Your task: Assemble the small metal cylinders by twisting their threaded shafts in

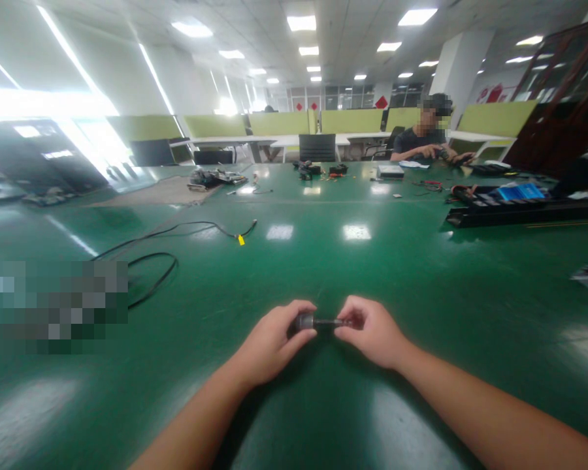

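Note:
Between my two hands lies a small dark cylindrical tool with a thin metal shaft (pixel 327 322), held level just above the green table (pixel 304 267). My left hand (pixel 279 336) wraps thumb and fingers around its thicker grey-black end. At the shaft's other end, my right hand (pixel 372 329) pinches it between thumb and curled fingers. The fingers hide both ends, so I cannot make out its exact kind.
A black cable (pixel 176 228) with a yellow tag (pixel 241 240) curves over the left side. Beyond sit electronic parts (pixel 215 177) and a grey box (pixel 390 172). A long black rail (pixel 509 214) lies right. A person (pixel 421 137) works across the table.

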The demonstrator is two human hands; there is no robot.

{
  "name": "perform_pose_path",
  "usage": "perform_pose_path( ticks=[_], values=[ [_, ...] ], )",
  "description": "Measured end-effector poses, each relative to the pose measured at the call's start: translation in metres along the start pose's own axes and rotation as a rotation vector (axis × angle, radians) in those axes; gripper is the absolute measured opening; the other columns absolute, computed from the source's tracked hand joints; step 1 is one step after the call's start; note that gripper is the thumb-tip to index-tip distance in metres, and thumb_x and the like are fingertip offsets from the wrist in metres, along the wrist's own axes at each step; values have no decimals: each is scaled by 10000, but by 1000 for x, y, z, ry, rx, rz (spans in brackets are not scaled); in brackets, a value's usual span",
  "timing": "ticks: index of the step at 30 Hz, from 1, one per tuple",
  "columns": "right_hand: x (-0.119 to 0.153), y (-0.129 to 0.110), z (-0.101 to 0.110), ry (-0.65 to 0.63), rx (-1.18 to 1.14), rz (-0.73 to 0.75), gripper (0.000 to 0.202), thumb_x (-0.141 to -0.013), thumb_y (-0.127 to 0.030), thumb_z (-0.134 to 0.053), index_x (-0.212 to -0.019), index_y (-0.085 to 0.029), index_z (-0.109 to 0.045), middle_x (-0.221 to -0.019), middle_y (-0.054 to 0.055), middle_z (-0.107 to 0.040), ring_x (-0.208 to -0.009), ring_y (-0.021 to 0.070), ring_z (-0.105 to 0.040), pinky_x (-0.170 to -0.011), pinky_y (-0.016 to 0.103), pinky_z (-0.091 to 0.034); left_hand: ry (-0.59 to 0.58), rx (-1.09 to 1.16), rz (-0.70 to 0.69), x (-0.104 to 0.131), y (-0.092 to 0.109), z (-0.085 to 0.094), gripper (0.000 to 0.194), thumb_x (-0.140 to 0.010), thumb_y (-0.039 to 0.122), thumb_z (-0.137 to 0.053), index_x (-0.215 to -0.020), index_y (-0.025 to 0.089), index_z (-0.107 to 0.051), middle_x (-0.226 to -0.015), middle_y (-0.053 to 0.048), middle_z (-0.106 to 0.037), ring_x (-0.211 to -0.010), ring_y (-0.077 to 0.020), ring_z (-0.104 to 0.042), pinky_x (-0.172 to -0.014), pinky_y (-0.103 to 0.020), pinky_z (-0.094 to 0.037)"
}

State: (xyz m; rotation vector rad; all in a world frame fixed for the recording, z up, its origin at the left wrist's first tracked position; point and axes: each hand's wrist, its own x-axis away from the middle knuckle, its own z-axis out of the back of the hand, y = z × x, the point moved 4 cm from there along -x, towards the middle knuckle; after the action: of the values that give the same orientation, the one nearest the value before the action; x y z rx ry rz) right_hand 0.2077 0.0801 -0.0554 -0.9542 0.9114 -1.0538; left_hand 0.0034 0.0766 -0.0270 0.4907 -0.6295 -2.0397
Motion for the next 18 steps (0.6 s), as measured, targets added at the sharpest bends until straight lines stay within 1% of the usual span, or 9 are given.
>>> perform_pose_path(
  ticks=[7,13,18],
  values=[
    [0,0,1,18,5,-1,83,-705,-154,-690,-733,-165,-613,-651,-20,-592,-590,125,-533,-573,234,-399,-3,3,-2,0,0,1,312,-929,371,-566,-1235,321,-529,-1211,-5,-624,-1091,-209,-582,-956,-368,-451],
    [1,2,1,16,8,1,83,-699,-155,-692,-730,-167,-616,-651,-21,-589,-590,124,-531,-573,233,-398,-14,-3,-12,0,1,2,270,-936,373,-557,-1200,316,-552,-1154,-1,-639,-1037,-201,-591,-920,-355,-449],
    [0,3,1,16,-8,-2,79,-703,-161,-684,-735,-168,-612,-648,-22,-589,-585,124,-531,-566,232,-397,-12,3,-15,0,1,2,261,-935,372,-561,-1192,325,-553,-1155,13,-637,-1045,-192,-590,-928,-349,-443]
  ],
)
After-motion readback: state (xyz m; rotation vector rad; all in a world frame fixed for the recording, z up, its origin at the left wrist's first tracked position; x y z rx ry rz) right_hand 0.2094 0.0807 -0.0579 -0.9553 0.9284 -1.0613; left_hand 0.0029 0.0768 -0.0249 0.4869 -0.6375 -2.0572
